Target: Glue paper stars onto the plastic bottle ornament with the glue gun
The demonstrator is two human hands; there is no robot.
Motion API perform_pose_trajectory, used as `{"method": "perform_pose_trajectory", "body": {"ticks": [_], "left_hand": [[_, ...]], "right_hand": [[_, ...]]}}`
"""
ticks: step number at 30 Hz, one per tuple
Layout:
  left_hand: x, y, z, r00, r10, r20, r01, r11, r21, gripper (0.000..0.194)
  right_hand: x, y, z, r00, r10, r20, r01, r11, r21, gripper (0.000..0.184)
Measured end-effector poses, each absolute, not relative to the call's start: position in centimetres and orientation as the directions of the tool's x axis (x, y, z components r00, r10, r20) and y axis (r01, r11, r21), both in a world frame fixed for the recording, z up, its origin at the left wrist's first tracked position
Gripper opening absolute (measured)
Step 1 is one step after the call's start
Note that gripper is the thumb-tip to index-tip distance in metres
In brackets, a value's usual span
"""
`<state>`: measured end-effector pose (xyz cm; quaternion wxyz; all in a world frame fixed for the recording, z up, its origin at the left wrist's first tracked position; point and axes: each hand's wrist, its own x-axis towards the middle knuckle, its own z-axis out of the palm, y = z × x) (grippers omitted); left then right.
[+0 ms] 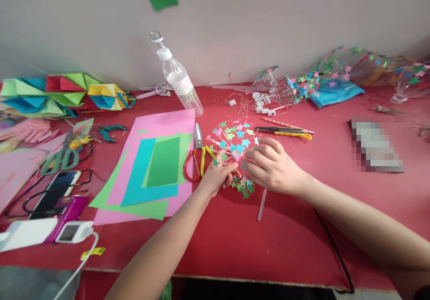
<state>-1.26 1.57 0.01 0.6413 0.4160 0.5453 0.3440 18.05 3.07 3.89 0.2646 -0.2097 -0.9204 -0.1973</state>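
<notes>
My left hand (219,174) is closed at the near side of a clear plastic decoration (237,153) with pink, blue and green paper stars stuck on it. A green star shows by its fingers. My right hand (268,165) is at the decoration's right side, its fingers curled and pressed together; what they pinch is hidden. Just below the hands lies a small heap of loose stars (244,187). A thin pale strip (262,205) sticks out from under my right hand. Close to my left hand rest scissors (197,154) with red and yellow handles.
Stacked coloured paper sheets (164,161) lie left, with a plastic bottle (181,83) behind. A yellow cutter (292,133) and small white battery pieces (262,103) are beyond my right hand. More starred plastic decorations (302,85) line the wall. Phone (63,186) and cables lie far left.
</notes>
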Motion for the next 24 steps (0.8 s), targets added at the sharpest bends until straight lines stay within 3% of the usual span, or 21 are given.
{"method": "perform_pose_trajectory", "body": {"ticks": [10, 16, 24], "left_hand": [[-0.3, 3.1, -1.3, 0.136, 0.932, -0.335, 0.019, 0.335, 0.942, 0.054], [-0.8, 2.2, -0.3, 0.148, 0.947, -0.284, 0.078, 0.275, 0.958, 0.037], [-1.2, 1.5, 0.8, 0.162, 0.941, -0.297, 0.066, 0.29, 0.955, 0.033]], "right_hand": [[18.4, 3.6, 4.2, -0.708, 0.371, 0.6, 0.537, 0.836, 0.116, 0.011], [18.6, 3.4, 5.2, -0.604, 0.446, 0.66, 0.544, 0.836, -0.067, 0.013], [19.0, 3.0, 6.5, -0.573, 0.392, 0.72, 0.546, 0.838, -0.021, 0.01]]}}
